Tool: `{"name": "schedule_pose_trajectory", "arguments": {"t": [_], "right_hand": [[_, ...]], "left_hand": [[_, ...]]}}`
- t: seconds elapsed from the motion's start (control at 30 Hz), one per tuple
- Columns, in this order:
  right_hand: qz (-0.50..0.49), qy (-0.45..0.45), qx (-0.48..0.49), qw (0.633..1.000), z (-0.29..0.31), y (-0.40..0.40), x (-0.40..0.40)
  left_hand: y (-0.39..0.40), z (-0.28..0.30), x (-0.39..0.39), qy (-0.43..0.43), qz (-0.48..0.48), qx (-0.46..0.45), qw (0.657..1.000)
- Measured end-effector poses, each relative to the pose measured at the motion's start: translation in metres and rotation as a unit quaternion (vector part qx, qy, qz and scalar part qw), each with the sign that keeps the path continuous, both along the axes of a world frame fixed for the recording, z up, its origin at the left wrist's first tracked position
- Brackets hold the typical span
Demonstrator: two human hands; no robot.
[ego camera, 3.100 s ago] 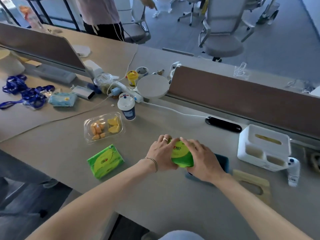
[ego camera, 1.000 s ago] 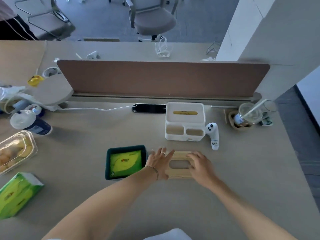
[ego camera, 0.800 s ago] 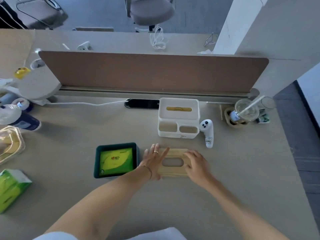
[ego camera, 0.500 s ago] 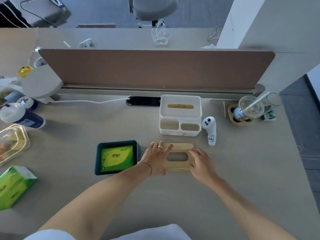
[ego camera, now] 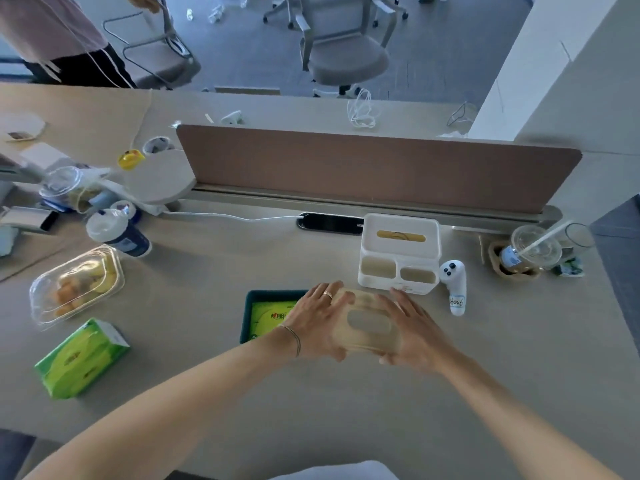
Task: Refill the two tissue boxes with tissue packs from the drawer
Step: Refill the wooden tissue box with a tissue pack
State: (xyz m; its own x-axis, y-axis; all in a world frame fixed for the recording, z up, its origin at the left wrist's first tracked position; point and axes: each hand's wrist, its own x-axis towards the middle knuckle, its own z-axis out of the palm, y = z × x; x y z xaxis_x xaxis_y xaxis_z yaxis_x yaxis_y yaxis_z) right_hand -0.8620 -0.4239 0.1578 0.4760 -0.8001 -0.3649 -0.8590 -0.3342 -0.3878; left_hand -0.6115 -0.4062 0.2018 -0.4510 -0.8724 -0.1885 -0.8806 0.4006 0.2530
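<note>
Hands, left [ego camera: 317, 323] and right [ego camera: 414, 332], clamping lid [ego camera: 367, 322]; dark box [ego camera: 250, 313] left, white box [ego camera: 398, 252] behind, spare pack [ego camera: 81, 358] far left.

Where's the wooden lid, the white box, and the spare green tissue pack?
wooden lid [ego camera: 367, 341], head view, on its front strip below the oval hole
white box [ego camera: 400, 251], head view, on its top surface
green tissue pack [ego camera: 78, 358], head view, on its top face

Pale tan wooden slotted lid [ego camera: 367, 322]. Dark teal rectangular box [ego camera: 246, 313] holding bright green tissue pack, red print [ego camera: 270, 315]. Second green plastic-wrapped tissue pack [ego camera: 80, 359], white end. White plastic organiser box [ego camera: 399, 252], yellow slot. Beige tabletop [ego camera: 207, 271]. Brown divider panel [ego camera: 374, 168].
</note>
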Motion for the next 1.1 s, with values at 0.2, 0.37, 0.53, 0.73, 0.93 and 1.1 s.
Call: {"name": "schedule_pose_trajectory", "arguments": {"t": [0.2, 0.37, 0.53, 0.73, 0.93, 1.1], "right_hand": [[0.084, -0.001, -0.046, 0.995, 0.02, 0.002, 0.065], [0.102, 0.003, -0.056, 0.993, 0.029, 0.003, 0.117], [0.118, 0.012, -0.07, 0.99, 0.029, 0.005, 0.146], [0.121, 0.037, -0.064, 0.99, 0.024, 0.006, 0.164], [0.11, 0.036, -0.056, 0.992, 0.022, 0.008, 0.171], [0.106, 0.048, -0.053, 0.992, 0.019, 0.011, 0.174]], "left_hand": [[0.024, 0.004, 0.071, 0.049, 0.038, -0.034, 0.997], [0.036, -0.004, 0.123, 0.026, 0.065, -0.023, 0.997], [0.039, -0.011, 0.152, 0.029, 0.069, -0.002, 0.997], [0.037, -0.019, 0.169, 0.042, 0.061, 0.006, 0.997], [0.035, -0.023, 0.18, 0.049, 0.046, -0.01, 0.998], [0.033, -0.027, 0.185, 0.049, 0.044, 0.0, 0.998]]}}
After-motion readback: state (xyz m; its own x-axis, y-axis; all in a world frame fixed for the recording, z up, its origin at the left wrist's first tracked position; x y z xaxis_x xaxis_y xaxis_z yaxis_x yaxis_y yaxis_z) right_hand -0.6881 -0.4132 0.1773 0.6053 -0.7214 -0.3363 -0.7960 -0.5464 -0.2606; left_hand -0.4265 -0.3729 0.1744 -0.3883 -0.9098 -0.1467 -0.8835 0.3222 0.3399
